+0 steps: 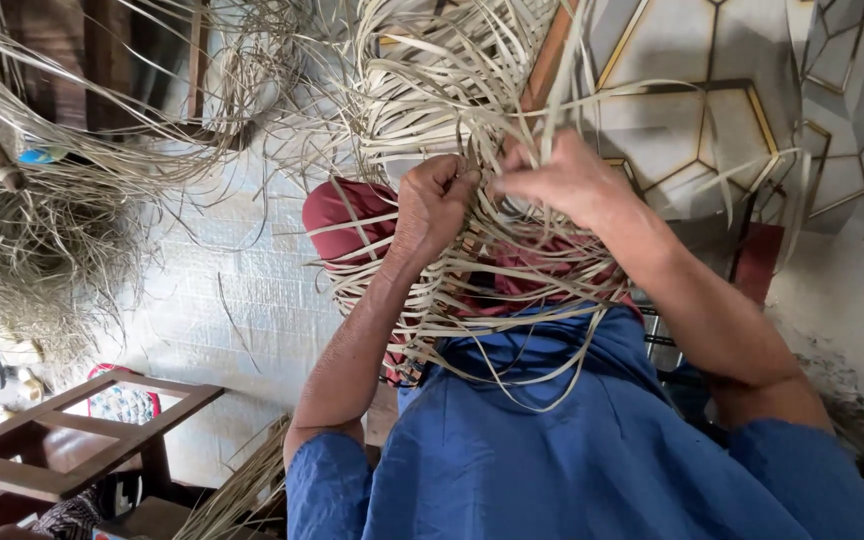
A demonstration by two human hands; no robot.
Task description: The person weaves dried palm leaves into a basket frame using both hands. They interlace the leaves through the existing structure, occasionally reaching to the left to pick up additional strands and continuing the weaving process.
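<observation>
Gripping pale strips in a closed fist, the left hand works the half-woven basket at centre frame; at three o'clock of it the right hand pinches more strips, fingertips buried in the tangle, while loose ends run off the top edge

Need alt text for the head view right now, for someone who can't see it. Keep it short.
Two bare hands work pale flat strips in a half-woven piece held over the lap: the left hand is closed on strips, the right hand pinches others beside it. Loose strips fan upward, with a dry fibre heap and a wooden frame at left.
</observation>
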